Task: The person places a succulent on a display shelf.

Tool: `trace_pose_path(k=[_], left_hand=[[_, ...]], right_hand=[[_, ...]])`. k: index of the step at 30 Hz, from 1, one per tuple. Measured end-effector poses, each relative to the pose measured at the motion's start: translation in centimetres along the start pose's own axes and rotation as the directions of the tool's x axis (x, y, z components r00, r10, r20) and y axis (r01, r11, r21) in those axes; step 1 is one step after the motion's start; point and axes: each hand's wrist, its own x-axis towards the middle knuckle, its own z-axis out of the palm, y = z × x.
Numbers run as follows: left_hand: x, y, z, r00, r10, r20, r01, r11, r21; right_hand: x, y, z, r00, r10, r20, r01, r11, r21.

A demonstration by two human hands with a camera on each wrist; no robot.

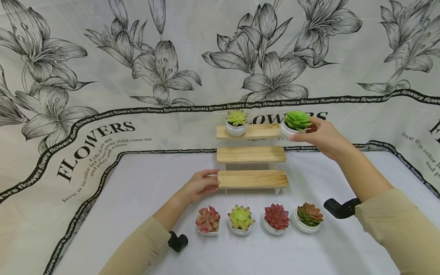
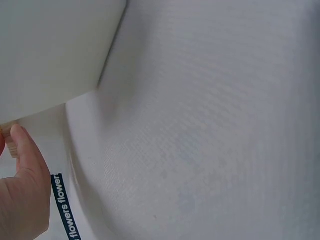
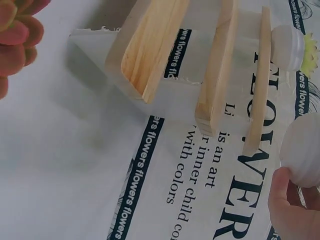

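My right hand grips the white pot of a bright green succulent at the right end of the top step. That white pot shows beside the fingers in the right wrist view. A three-step stand with wooden boards and clear supports stands in the middle. With my left hand, I hold the left end of its lowest board; in the left wrist view this hand shows at the left edge against the wood. A yellow-green succulent in a white pot sits on the top board's left part.
In front of the stand, a row of white-potted succulents lies on the white table: pink-red, yellow-green, dark red and green-brown. Behind hangs a flower-printed cloth.
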Motion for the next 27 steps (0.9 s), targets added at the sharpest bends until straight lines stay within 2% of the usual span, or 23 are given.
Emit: trace_pose_path(k=[5,10,13,17,27], left_hand=[[0.0,0.2,0.2,1.0,0.001,-0.016,-0.001,1.0,0.008],[0.1,0.2,0.3,1.0,0.0,-0.005,0.0,1.0,0.012],[0.0,0.2,0.3,1.0,0.0,-0.009,0.0,1.0,0.012],[-0.1,0.1,0.2,1.0,0.001,-0.016,0.0,1.0,0.016],[-0.2,-0.1,-0.1,1.0,0.011,-0.004,-0.011,1.0,0.017]], right_hand=[[1.1,-0.5,0.9,1.0,-0.025,-0.01,0.025,1.0,0.009],[2.1,-0.6,1.8,0.999,-0.054,-0.004,0.054,0.998,0.012],[2.7,-0.7,2.4,0.998,-0.064,-0.008,0.064,0.998,-0.013],[3.4,-0.9,3.4,0.998,-0.06,-0.028,0.059,0.998,-0.035],[4.6,-1.6,5.2,0.998,-0.036,-0.056,0.036,0.999,0.002]])
